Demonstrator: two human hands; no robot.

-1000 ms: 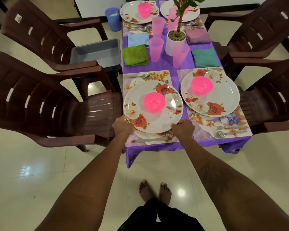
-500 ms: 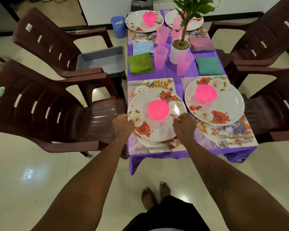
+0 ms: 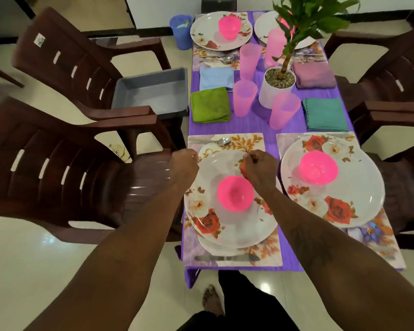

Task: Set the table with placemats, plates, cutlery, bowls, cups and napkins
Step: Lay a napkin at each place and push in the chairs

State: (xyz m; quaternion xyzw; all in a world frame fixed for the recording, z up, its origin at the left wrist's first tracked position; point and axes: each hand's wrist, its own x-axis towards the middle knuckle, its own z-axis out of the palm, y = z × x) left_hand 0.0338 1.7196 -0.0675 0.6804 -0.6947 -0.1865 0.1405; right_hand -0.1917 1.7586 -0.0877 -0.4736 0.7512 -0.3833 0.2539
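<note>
Head view, left hand (image 3: 185,164), right hand (image 3: 258,169) curled

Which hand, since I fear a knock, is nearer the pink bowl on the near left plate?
Right. The right hand sits close beside the pink bowl, at its far right, over the plate. The left hand is at the plate's far left edge, farther off.

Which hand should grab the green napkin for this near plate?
Left, probably. The left hand is at the left rim of the plate, on the same side as the green napkin; the right hand is over the plate, farther right.
</note>
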